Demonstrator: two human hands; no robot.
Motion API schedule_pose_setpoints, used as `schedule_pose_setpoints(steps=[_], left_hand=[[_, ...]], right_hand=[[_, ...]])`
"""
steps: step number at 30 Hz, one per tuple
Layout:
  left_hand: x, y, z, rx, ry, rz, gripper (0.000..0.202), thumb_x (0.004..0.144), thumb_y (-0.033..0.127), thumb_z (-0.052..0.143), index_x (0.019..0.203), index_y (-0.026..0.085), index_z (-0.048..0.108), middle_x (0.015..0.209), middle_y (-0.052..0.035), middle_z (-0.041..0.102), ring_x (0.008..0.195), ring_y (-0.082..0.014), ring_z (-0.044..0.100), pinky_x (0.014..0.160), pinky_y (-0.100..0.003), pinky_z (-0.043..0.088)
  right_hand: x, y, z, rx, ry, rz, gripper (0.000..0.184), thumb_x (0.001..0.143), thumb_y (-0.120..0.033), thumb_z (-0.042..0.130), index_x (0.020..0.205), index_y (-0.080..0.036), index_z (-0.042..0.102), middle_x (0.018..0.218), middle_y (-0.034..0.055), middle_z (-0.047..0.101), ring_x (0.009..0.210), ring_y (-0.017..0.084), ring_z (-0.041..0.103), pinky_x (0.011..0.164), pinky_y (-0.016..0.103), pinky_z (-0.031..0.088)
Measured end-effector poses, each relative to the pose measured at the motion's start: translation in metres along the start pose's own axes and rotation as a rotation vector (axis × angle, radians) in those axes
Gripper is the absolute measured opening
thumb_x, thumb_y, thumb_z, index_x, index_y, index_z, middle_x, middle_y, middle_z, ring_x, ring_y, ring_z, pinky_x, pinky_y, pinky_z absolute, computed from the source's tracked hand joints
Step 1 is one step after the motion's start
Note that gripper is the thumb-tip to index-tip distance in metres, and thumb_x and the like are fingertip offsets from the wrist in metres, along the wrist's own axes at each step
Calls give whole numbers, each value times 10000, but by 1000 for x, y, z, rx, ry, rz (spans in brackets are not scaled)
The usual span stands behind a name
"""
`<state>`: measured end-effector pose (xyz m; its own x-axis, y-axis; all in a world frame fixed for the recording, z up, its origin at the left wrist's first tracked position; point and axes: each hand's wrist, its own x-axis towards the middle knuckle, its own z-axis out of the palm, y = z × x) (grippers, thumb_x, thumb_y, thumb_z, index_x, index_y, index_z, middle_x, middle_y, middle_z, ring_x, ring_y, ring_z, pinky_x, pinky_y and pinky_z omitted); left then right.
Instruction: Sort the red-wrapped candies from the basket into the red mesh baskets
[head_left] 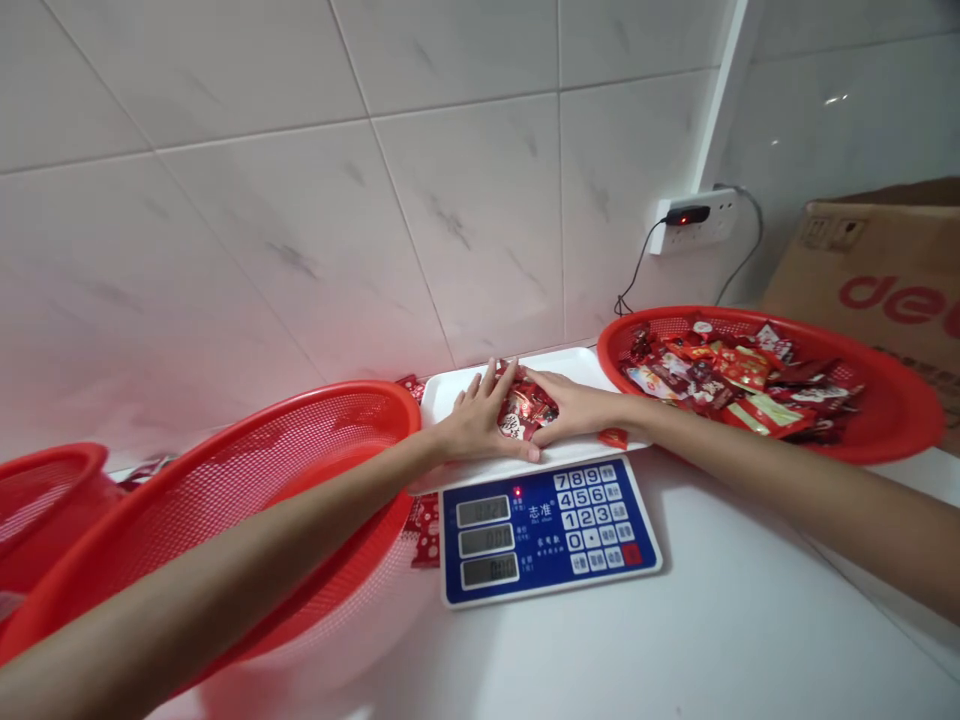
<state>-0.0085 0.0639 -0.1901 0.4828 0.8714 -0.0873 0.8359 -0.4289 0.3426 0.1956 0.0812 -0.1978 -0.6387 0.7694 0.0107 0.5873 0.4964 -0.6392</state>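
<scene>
Red-wrapped candies [523,408] lie in a small heap on the white tray [448,388] of a digital scale [547,535]. From the left side, my left hand [476,420] cups the heap, thumb along its near edge and fingers over its far side. Opposite it, my right hand [576,405] curves round the right side of the heap, so the two hands enclose the candies between them. A loose red packet [613,438] shows on the tray below my right wrist. Fingers and palms partly hide the heap.
To the right, a red basket [900,400] holds many wrapped candies, with a cardboard box [862,250] behind it. A red mesh basket [300,420] stands at left, another red basket [52,465] beyond it. Red packets [427,530] lie beside the scale. A socket [694,225] with cables is on the tiled wall.
</scene>
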Motion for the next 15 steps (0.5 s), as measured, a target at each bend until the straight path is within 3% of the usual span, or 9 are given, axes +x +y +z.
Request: schedule_pose_setpoints(steps=[4,8,10,13,15], left_hand=[[6,4,-5,-27,9,36,1299,579,721,766,1608,273,110,1666,-141,208,1507,-441,171,1191,-643,182],[3,6,-2,-48,60,46,1168,615,669,765,1569,211,270,1587,-140,384,1428,-401,327,1181,-553,272],[0,6,-1,-46,74,52,1069,643,670,747,1522,194,367,1525,-136,467,1380,-384,384,1152,-520,328],[-3,4,-2,-23,70,56,1010,661,697,721,1486,199,419,1514,-134,472,1368,-395,384,1137,-538,345],[-4,3,-7,1,45,62,1060,635,709,734,1502,205,392,1569,-135,402,1400,-410,347,1159,-563,312]], right_hand=[[2,2,1,88,13,7,1121,614,-458,779,1555,-111,279,1530,201,391,1376,355,425,1154,486,381],[-4,-3,-5,75,-15,105,1111,635,-446,762,1568,-125,252,1600,189,280,1446,353,328,1189,472,330],[-5,-6,-13,83,-40,115,1023,675,-480,748,1546,-163,317,1581,166,330,1425,344,370,1170,463,360],[1,-8,-28,-24,67,147,815,749,-567,706,1440,-193,488,1458,153,488,1340,349,472,1123,492,402],[9,-5,-35,-135,154,167,819,758,-608,708,1440,-205,500,1495,157,451,1390,367,416,1156,524,349]])
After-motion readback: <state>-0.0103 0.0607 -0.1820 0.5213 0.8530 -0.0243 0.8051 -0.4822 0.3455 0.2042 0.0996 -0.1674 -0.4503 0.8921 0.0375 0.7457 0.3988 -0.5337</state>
